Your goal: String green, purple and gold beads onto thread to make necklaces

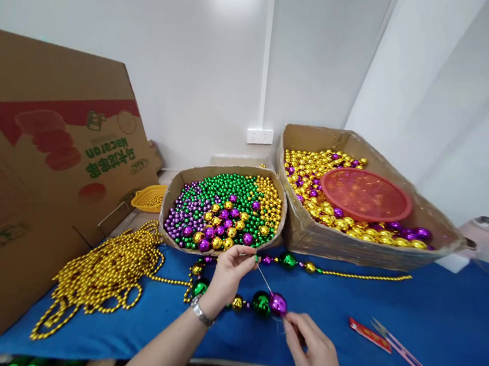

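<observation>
My left hand (228, 274), with a watch on the wrist, pinches a thin needle (263, 278) by a small green bead at the front edge of the nearer bead box. The needle runs down to a large purple bead (278, 303) beside a large green bead (261, 303) on a string of mixed beads lying on the blue cloth (431, 319). My right hand (310, 347) sits just below and right of the purple bead, fingertips pinched at the thread coming from it.
A cardboard box of green, purple and gold beads (224, 210) stands behind my hands. A larger box of gold beads (355, 206) holds a red bowl (365, 194). A heap of gold bead strands (104, 273) lies left. Red-handled snips (401, 351) lie right. A big carton (31, 172) leans at left.
</observation>
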### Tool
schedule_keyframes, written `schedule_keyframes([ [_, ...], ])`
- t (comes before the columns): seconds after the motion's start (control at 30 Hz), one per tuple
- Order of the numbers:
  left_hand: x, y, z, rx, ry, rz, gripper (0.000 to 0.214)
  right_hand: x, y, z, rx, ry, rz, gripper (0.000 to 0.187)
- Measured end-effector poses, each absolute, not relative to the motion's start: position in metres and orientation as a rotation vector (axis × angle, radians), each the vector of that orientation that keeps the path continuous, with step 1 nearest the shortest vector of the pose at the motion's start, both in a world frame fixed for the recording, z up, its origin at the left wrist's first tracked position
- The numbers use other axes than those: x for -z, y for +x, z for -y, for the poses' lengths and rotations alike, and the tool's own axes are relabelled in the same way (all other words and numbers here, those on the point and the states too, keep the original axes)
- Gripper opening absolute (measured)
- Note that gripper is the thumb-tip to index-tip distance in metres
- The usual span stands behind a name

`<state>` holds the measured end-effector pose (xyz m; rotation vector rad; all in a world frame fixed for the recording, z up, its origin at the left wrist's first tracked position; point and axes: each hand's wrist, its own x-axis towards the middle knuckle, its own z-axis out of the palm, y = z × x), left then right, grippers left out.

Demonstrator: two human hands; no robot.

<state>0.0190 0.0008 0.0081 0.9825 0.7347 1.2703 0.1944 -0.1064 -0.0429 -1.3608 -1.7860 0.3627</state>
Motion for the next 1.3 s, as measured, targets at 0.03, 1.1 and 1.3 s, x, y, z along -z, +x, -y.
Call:
schedule_keyframes([
  [0.03, -0.007, 0.020, 0.000, -1.276, 1.026, -0.738, 0.026, 0.042, 0.194, 0.106, -0.359, -1.363, 1.783, 0.016],
  [1.1, -0.018, 0.020, 0.009, -1.165, 1.248, -0.797, 0.023, 0.027, 0.208, 0.100, -0.439, -1.519, 1.640, 0.025],
  [1.3, -0.013, 0.022, 0.011, -1.138, 1.177, -0.828, 0.023, 0.031, 0.207, 0.100, -0.441, -1.511, 1.648, 0.027],
])
